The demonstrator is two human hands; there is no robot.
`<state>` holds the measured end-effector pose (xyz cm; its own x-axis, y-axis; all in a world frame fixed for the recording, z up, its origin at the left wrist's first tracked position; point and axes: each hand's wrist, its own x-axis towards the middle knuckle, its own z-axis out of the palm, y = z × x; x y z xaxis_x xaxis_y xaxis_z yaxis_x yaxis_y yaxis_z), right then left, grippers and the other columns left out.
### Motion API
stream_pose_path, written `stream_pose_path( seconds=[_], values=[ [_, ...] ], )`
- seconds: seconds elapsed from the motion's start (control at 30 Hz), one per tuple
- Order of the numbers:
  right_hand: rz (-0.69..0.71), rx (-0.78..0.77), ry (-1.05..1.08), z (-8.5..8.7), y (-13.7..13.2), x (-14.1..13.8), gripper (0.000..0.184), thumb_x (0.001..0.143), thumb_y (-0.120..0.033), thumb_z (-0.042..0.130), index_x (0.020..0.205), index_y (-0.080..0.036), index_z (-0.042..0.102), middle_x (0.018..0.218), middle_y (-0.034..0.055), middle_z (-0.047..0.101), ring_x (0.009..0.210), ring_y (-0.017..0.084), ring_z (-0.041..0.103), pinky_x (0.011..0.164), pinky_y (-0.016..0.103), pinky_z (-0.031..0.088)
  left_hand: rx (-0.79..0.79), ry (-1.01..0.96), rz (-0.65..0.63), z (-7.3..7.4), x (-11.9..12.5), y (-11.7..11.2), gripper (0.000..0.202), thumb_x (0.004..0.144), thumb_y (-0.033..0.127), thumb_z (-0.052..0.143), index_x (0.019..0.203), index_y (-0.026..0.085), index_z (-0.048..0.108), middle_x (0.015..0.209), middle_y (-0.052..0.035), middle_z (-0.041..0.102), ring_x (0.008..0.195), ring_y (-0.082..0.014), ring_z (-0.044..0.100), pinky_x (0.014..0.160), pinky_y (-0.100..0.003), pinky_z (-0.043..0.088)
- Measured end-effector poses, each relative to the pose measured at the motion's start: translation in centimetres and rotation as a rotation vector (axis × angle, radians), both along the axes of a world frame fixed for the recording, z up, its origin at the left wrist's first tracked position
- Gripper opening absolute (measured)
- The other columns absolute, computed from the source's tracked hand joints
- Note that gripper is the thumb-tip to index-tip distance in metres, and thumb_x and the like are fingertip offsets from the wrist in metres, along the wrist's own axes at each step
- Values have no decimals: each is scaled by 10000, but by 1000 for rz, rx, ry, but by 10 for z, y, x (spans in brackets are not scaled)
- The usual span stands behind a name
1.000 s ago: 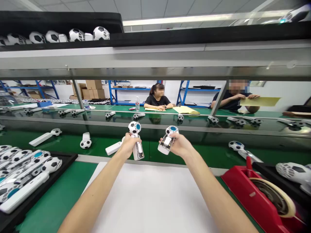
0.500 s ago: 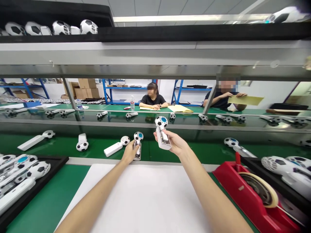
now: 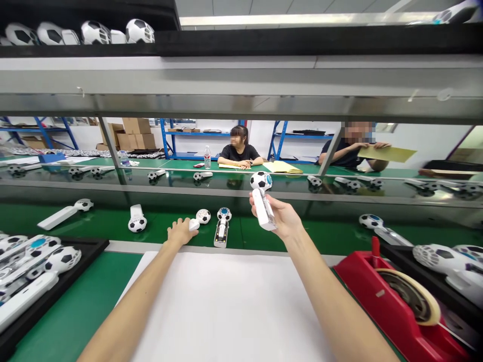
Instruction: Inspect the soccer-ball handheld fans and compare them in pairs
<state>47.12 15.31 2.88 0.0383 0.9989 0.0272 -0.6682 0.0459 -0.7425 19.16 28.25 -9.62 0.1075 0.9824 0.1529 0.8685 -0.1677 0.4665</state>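
My right hand (image 3: 284, 219) is closed round the white handle of a small fan with a soccer-ball head (image 3: 261, 197), held upright above the green belt (image 3: 332, 240). My left hand (image 3: 181, 232) rests over the handle of another soccer-ball fan (image 3: 199, 219) lying on the belt, fingers curled on it. Just right of that hand lies a third fan (image 3: 222, 227) with its handle open and blue centre up. A white sheet (image 3: 226, 301) covers the bench below my arms.
A red tape dispenser (image 3: 400, 301) stands at the right. Black trays of fans sit at left (image 3: 33, 271) and right (image 3: 445, 261). More fans lie on the belt (image 3: 135, 219) and on the shelf above (image 3: 94, 33). Two people sit at a far table.
My left hand laid its open-handled fan on the belt, let go and moved left onto the neighbouring fan. My right hand turned its fan upright and lifted it slightly.
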Motion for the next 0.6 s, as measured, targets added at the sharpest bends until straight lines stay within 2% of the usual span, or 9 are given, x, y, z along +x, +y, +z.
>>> stream_pose_path(
  seconds=[0.17,0.27,0.33,0.4,0.5,0.6],
  values=[
    [43,5,-22,3,-3,3,290,907,-95,438,1107,-114,647,1004,128,730,929,242,707,745,375,623,-38,-88,-11,1,1,-2,207,809,354,621,934,188,624,1201,-173,605,1228,-376,502,1016,-517,349],
    [28,-11,-61,0,0,5,272,881,-101,462,1076,-129,649,954,120,734,903,250,708,713,381,622,-76,-241,28,6,4,1,208,830,394,602,871,190,605,1107,-156,644,1154,-348,562,936,-447,417],
    [-2,-22,-99,-5,5,8,229,871,-125,493,1029,-137,658,905,117,734,854,251,710,673,371,617,-109,-389,57,13,3,3,271,854,459,576,845,189,590,982,-140,667,1030,-318,625,830,-393,466],
    [-49,-27,-149,-14,12,12,181,856,-143,540,984,-139,667,861,115,732,776,244,707,618,352,605,-133,-575,72,24,2,4,350,894,529,504,848,188,568,859,-113,668,854,-266,664,701,-336,489],
    [-145,-31,-241,-32,24,21,142,814,-125,610,941,-136,674,805,103,724,652,212,682,554,317,574,-147,-876,57,47,0,-1,397,945,549,388,929,180,535,786,-84,669,625,-185,639,549,-280,484],
    [-248,-49,-342,-55,35,30,156,796,-87,652,945,-129,664,739,53,698,581,164,643,559,290,558,-133,-1117,14,76,-3,-12,353,936,500,454,1005,163,534,809,-90,696,556,-147,617,504,-266,500]
  ],
)
